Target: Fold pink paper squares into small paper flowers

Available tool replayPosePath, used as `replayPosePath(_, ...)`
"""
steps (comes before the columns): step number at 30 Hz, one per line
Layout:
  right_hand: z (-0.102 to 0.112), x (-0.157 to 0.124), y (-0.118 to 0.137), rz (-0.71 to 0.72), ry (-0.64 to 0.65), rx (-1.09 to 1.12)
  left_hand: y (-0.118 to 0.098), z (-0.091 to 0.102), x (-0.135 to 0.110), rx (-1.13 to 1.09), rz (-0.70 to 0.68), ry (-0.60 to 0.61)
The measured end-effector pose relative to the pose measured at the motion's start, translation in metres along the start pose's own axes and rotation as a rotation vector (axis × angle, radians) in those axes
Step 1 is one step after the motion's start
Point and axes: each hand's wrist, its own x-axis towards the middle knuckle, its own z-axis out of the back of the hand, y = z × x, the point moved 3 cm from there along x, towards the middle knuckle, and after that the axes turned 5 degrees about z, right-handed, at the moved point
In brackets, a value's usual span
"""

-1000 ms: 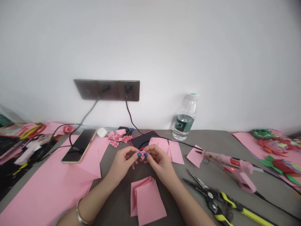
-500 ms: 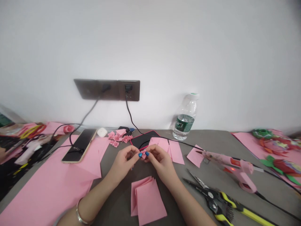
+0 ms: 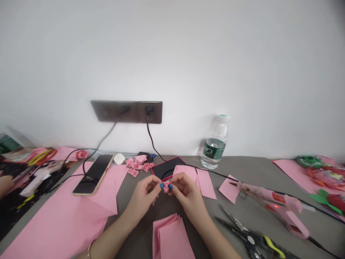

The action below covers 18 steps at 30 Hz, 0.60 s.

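Note:
Between my two hands, over the middle of the grey table (image 3: 136,223), is a small folded pink paper flower (image 3: 166,185). My left hand (image 3: 145,194) pinches its left side with thumb and fingers. On the other side my right hand (image 3: 185,190) pinches it the same way, the blue-nailed thumbs close together. Below the hands lies a stack of folded pink paper (image 3: 172,237). Several finished-looking pink paper flowers (image 3: 136,165) are grouped behind my left hand. Cut pink paper pieces (image 3: 207,181) lie just behind my right hand.
To the right are a pink glue gun (image 3: 275,199) with a lit red light and open scissors (image 3: 248,235). A water bottle (image 3: 215,147) stands by the wall. A phone (image 3: 94,174) rests on large pink sheets (image 3: 67,219) at left. Black cables cross the table; another person's hand (image 3: 5,185) shows far left.
The whole view has tilted up a little, so the table things sit lower. Both hands still pinch the paper flower, nearly unmoved. Another person's hand shows more at the far left.

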Motion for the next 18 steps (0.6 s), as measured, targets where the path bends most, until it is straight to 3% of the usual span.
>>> replayPosePath(7, -0.006, -0.003, 0.01, 0.155, 0.096, -0.279, 0.0, 0.0, 0.001, -0.014, 0.015, -0.071)
replayPosePath(18, 0.0, -0.002, 0.008, 0.118, 0.0, -0.287, 0.002, 0.002, 0.0, -0.047, 0.037, -0.046)
